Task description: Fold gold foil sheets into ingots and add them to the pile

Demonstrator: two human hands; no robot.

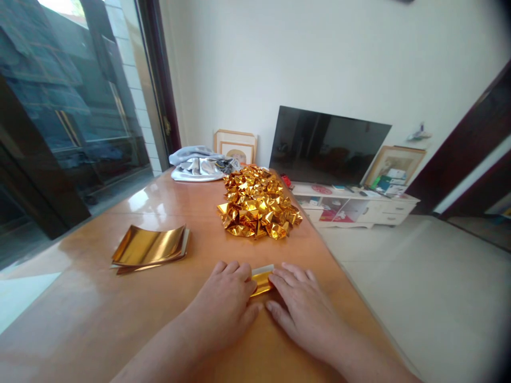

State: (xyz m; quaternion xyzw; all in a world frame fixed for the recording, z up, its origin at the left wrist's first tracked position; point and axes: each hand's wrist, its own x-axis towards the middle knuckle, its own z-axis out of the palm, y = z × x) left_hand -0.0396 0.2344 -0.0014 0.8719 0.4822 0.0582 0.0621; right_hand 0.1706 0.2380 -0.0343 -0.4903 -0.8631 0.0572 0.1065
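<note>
A small sheet of gold foil paper (262,283), folded into a narrow strip with a pale edge along its far side, lies on the table between my hands. My left hand (227,300) has its fingers curled over the strip's left end, with the thumb at the near side. On the right end rest the fingers of my right hand (299,303), its thumb also towards me. My fingers cover both ends of the strip. Beyond my hands is a heap of folded gold foil pieces (259,205). To the left lies a stack of flat gold foil sheets (149,247), slightly curled.
The glossy wooden table (171,308) has its right edge beside my right forearm. Silvery-grey cloth (199,164) is bunched at the far end. Past the table stand a television (327,146) and a low white cabinet (383,210). Glass doors (80,106) are at left.
</note>
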